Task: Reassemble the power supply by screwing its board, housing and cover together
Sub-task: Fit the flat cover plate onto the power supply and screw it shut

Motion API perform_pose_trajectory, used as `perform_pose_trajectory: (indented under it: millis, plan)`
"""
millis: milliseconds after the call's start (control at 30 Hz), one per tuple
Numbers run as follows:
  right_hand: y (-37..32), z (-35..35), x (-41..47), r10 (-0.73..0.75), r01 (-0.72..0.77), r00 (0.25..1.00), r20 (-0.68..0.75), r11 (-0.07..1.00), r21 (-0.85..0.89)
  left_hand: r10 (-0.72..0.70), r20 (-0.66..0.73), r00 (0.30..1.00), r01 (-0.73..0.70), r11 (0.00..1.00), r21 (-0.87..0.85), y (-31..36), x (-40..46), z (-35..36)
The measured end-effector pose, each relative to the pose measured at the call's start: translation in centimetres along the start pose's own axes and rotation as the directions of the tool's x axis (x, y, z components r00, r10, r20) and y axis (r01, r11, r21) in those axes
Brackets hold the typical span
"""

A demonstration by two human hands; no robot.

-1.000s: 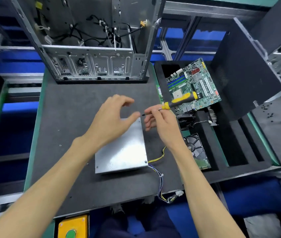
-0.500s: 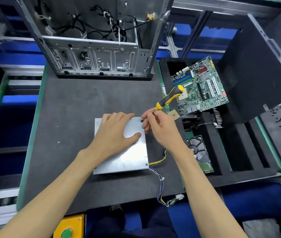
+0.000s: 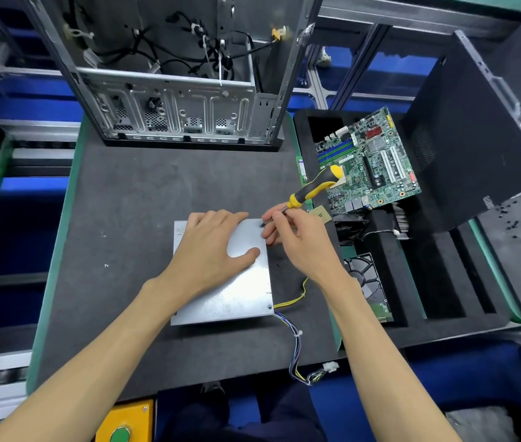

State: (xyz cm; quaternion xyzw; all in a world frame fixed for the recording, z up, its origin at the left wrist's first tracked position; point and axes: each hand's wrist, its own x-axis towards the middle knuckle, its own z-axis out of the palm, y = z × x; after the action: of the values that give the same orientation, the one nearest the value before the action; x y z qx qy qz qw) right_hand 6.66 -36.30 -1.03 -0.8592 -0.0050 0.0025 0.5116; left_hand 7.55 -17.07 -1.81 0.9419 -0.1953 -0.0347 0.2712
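two hands: both are at work over the power supply (image 3: 221, 282), seen from the head camera.
power supply: a flat silver metal box, it lies on the dark mat of the tabletop (image 3: 125, 202), near the middle, cover side up.
left hand (image 3: 214, 250): it rests flat on the cover, fingers straight and spread toward the far edge, thumb pointing right; it presses the box down and grips nothing.
right hand (image 3: 297, 240): the grip is closed on the screwdriver (image 3: 310, 189), fingers pinching the thin metal shaft low, close to the tip.
screwdriver: yellow and black handle, tilted up and to the right away from the person; the tip is at the far right corner of the cover. i cannot tell if a screw sits under the tip.
wires (image 3: 297, 352): a bundle of yellow, blue and black wires comes out at the near right corner of the box and ends in a white plug near the front edge of the mat.
computer case (image 3: 182, 100): an open metal chassis stands at the far edge of the tabletop.
foam tray (image 3: 444, 282): black, just right of the mat; a green motherboard (image 3: 370, 161) lies in its far part and a hard drive (image 3: 367, 282) sits in a slot beside the right forearm.
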Motion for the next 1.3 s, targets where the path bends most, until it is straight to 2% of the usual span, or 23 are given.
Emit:
perform_pose_trajectory:
  millis: [200,333,600,667,733,800,867,967,1033,1167,1233,1300]
  plan:
    - [-0.6,-0.1,0.6,-0.063,0.063,0.998,0.006,0.989,-0.137,0.008,0.005,1.000,-0.008,1.000,-0.006,-0.1,0.0,0.0]
    - [-0.9,-0.2,0.7,-0.099,0.095,0.995,-0.013,0.980,-0.175,0.010,0.001,1.000,-0.010,1.000,-0.006,-0.2,0.0,0.1]
    - [-1.4,-0.2,1.6,-0.118,0.126,0.992,0.047,0.956,-0.267,0.041,0.041,0.998,-0.039,0.998,-0.041,-0.5,0.1,0.0]
    - [-1.5,-0.1,1.7,-0.111,0.121,0.992,0.053,0.957,-0.263,0.012,0.042,0.999,-0.004,0.980,-0.200,-0.2,0.5,-1.1]
    - [-1.4,0.0,1.7,-0.110,0.118,0.993,0.044,0.959,-0.256,-0.054,-0.062,0.997,0.022,0.904,-0.428,0.5,1.1,-3.2]
    - [-1.3,0.1,1.5,-0.118,0.123,0.992,0.034,0.957,-0.263,-0.099,-0.182,0.978,-0.007,0.863,-0.505,2.0,1.7,-6.0]
    - [-1.3,0.2,1.3,-0.105,0.108,0.994,0.023,0.961,-0.255,-0.044,-0.195,0.980,-0.041,0.912,-0.408,3.8,2.3,-8.6]
    - [-1.3,0.2,0.9,-0.089,0.090,0.996,0.013,0.966,-0.241,0.120,-0.113,0.986,-0.124,0.992,-0.029,6.1,3.3,-10.8]
    - [-1.4,0.6,0.4,-0.081,0.075,0.997,-0.018,0.970,-0.230,0.125,-0.055,0.991,-0.118,0.986,0.118,7.2,4.1,-11.3]
    - [-1.9,2.6,-0.4,-0.022,0.009,0.998,-0.052,0.971,-0.238,0.060,-0.112,0.992,-0.009,0.912,0.409,8.8,4.8,-11.5]
    - [-2.2,3.8,-0.6,0.006,-0.027,0.996,-0.089,0.969,-0.244,0.055,-0.111,0.992,0.003,0.885,0.465,9.4,4.8,-11.2]
    - [-2.4,4.7,-0.8,0.036,-0.070,0.988,-0.150,0.971,-0.228,0.102,-0.078,0.992,-0.054,0.882,0.467,9.4,4.9,-11.0]
